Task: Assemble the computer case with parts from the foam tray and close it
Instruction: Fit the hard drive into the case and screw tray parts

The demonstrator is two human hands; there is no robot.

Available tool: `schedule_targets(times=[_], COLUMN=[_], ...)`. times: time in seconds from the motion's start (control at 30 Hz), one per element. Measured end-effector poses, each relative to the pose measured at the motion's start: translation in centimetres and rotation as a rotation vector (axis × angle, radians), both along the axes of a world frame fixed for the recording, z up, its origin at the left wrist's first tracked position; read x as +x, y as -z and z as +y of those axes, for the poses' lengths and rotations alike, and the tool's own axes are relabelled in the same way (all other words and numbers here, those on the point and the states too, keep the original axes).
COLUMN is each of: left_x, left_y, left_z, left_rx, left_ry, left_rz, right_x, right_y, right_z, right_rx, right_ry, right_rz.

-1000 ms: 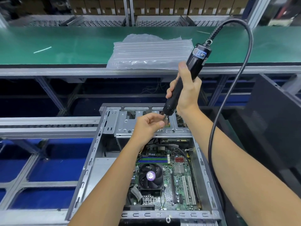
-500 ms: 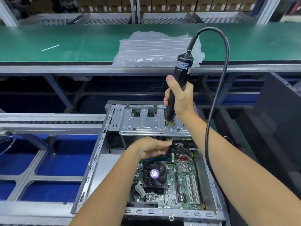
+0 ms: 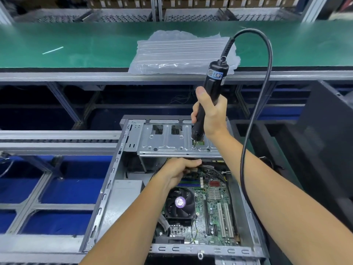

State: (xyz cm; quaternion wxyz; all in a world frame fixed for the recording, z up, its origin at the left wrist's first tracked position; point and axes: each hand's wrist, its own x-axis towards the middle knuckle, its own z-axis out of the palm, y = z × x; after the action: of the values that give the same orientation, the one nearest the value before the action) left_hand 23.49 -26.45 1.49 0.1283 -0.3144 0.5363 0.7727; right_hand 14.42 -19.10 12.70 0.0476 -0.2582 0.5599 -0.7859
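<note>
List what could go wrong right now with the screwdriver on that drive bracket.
The right hand alone steadies the electric screwdriver on the drive bracket; the bit could slip off.
Its cable loops over the right forearm and could tug the tool.
The left hand sits below the bracket, over the motherboard.

Plastic bag [image 3: 181, 52] on green bench [image 3: 76, 44]

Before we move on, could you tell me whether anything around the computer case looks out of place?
Nothing stands out: the right hand holds the electric screwdriver upright on the drive bracket, and the motherboard sits square.
</note>
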Motion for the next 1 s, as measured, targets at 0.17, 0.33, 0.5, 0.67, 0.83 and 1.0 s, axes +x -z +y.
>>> schedule_targets(times=[0.17, 0.33, 0.5, 0.67, 0.83, 1.0], left_x=[0.0, 0.0, 0.0, -0.1, -0.1, 1.2], left_y=[0.0, -0.1, -0.3, -0.5, -0.7, -2.3], left_z=[0.1, 0.2, 0.3, 0.4, 0.3, -0.1], left_rx=[0.032, 0.02, 0.011, 0.012, 0.027, 0.116], left_ry=[-0.039, -0.039, -0.055, -0.062, -0.064, 0.032], left_rz=[0.061, 0.071, 0.059, 0.044, 0.047, 0.007], right_x=[0.4, 0.4, 0.3, 0.1, 0.3, 0.3], right_y=[0.2, 0.3, 0.6, 0.7, 0.7, 0.2], right_z=[-0.4, -0.2, -0.1, -0.1, 0.0, 0.7], right_rx=[0.049, 0.042, 0.05, 0.035, 0.053, -0.002], right_ry=[-0.073, -0.117, -0.13, -0.127, -0.138, -0.115], right_rz=[0.097, 0.105, 0.099, 0.065, 0.116, 0.087])
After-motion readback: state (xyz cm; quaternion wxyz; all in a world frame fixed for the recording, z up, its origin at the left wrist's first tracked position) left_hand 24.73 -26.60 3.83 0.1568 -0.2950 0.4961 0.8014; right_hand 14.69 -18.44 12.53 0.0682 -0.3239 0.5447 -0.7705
